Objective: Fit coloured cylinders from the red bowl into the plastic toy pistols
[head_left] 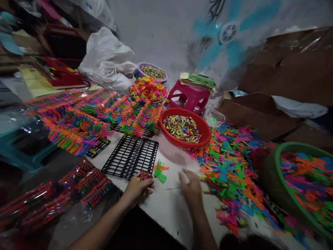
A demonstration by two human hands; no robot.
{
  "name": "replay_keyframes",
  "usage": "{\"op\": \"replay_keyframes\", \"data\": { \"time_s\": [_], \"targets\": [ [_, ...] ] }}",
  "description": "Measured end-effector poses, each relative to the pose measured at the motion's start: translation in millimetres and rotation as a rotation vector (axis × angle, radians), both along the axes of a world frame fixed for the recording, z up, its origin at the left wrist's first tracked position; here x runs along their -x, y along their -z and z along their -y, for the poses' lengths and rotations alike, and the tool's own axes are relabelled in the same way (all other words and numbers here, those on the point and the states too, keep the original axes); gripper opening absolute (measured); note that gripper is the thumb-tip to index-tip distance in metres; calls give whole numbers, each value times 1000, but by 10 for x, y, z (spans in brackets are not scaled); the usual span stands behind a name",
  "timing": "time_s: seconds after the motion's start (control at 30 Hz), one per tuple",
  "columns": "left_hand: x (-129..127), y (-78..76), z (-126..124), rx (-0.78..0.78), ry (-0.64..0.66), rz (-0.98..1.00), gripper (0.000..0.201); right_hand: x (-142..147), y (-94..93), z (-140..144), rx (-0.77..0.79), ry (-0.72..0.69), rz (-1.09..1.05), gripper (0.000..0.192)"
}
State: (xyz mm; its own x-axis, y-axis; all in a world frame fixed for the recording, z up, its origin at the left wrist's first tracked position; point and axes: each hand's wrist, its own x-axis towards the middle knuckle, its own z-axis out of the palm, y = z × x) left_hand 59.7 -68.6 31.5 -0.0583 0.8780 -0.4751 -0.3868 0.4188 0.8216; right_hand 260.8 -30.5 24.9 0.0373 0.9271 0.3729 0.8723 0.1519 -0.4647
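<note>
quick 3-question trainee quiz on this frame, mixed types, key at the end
1. True or false: the red bowl holds small wrapped pieces.
2. What does the left hand hold? A) a pink toy piece B) a black rack C) a white bag
3. Which hand is nearer the loose pile of toy pieces?

Key: 1. true. 2. A; the pink toy piece sits in its fingers, beside a green toy piece on the table. 3. The right hand.

The left hand (137, 189) gripped a small pink toy (144, 175) on the white worktop (169, 208), just beside a green toy (160, 174) and black racks (131, 156). The right hand (190, 184) lay blurred near a heap of colourful plastic pieces (229, 163), below a red bowl (185, 127).
</note>
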Motion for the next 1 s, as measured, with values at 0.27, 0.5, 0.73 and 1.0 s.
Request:
{"op": "replay_keyframes", "data": {
  "time_s": [0.27, 0.5, 0.73, 1.0],
  "targets": [
    [55, -3, -64, -80, 2, -8, 34, 701, 185, 11, 330, -165, -617, 28],
    [-21, -41, -62, -161, 42, -35, 29, 598, -40, 256, 514, -309, -941, 31],
    [-54, -41, -62, -165, 94, -14, 28, 566, -41, 249, 441, -279, -869, 28],
    [-94, 35, 7, -437, 74, -610, 18, 782, -106, 338, 261, -208, -662, 23]
  ]
}}
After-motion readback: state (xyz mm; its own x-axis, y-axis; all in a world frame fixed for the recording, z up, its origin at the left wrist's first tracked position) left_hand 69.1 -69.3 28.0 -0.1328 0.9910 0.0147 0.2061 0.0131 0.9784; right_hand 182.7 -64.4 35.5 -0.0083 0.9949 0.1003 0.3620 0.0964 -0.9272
